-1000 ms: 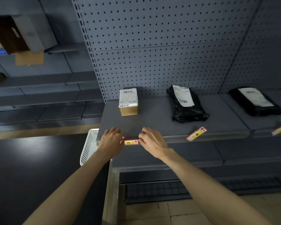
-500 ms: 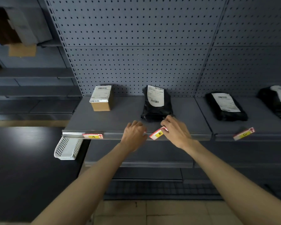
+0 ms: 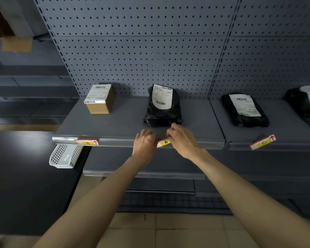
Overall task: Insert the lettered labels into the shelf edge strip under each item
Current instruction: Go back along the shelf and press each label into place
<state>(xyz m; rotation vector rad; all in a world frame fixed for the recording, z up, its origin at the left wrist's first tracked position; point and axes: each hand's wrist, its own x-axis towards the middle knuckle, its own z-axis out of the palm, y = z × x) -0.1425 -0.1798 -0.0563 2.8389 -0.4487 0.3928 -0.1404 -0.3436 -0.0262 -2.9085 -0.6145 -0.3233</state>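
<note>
At the front lip of the shelf, between both hands: label B [image 3: 164, 142], pinched at each end — left hand [image 3: 143, 144] curled round its left end, right hand [image 3: 182, 141] with fingers bent over its right end. Long axis running along the shelf edge strip [image 3: 118, 141], right end tilted slightly up and away, yellow patch with the letter facing forward. Whether already seated in the strip, cannot tell; ends hidden under the fingers.

Directly beyond the grip, lying on the shelf [image 3: 125, 120]: a black parcel [image 3: 162, 111] with a white shipping slip, long axis running front to back, its near end just past the right fingertips.

Well left of the grip: label A [image 3: 87, 142], sitting flat and level in the strip, red arrow at its right end pointing up; behind it a small cardboard box [image 3: 100, 98]. Below that end of the strip, a white mesh basket [image 3: 64, 156], tilted.

Well right of the grip: label C [image 3: 262, 142] lying loose across the shelf's front edge, tilted with its right end up, arrow at that end. Behind it a second black parcel [image 3: 245, 110]; a third [image 3: 304, 106] cut off by the frame edge.

Count: three labels, three black parcels, one box, one basket.
</note>
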